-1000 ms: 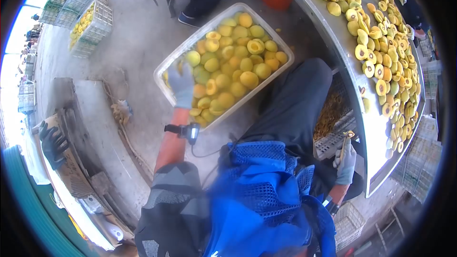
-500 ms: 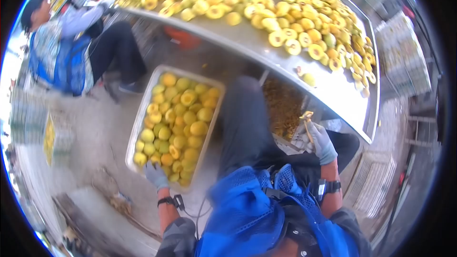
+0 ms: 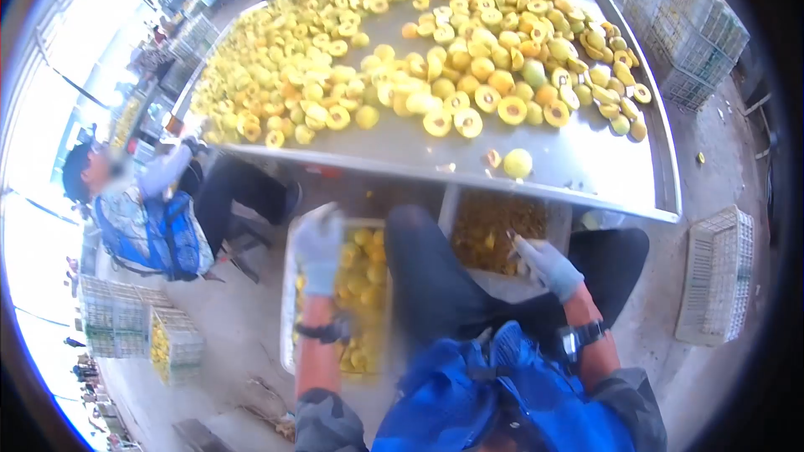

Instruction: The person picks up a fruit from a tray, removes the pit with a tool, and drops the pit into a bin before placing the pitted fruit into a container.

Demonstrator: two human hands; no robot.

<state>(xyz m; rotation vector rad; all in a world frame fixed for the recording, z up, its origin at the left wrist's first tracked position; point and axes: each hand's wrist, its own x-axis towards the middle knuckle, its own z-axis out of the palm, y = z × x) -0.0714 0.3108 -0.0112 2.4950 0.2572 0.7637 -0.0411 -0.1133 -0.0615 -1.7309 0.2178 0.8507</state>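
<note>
My left hand [image 3: 318, 244], gloved and smeared by motion, is over the far left part of a white crate [image 3: 289, 318] of whole yellow peaches [image 3: 362, 272]. Its fingers are too blurred to show whether they hold a fruit. My right hand [image 3: 551, 269], in a pale glove, is closed around a slim tool [image 3: 512, 238], whose tip shows past the fingers. Below it stands a bin [image 3: 448, 218] with brown-yellow scraps [image 3: 494, 230]. On the metal table [image 3: 402, 155] ahead, a lone peach [image 3: 517, 164] lies near the front edge, with many halved peaches [image 3: 467, 122] behind it.
A co-worker [image 3: 159, 218] in a blue vest sits at the table's left end. White crates [image 3: 687, 25] are stacked at the back right, and a pale crate [image 3: 716, 276] stands on the floor at right. More crates [image 3: 126, 318] stand at left.
My left hand has moved up from the crate's near left corner to its far end. My right hand still grips the tool near the scrap bin. The view has tilted up and turned.
</note>
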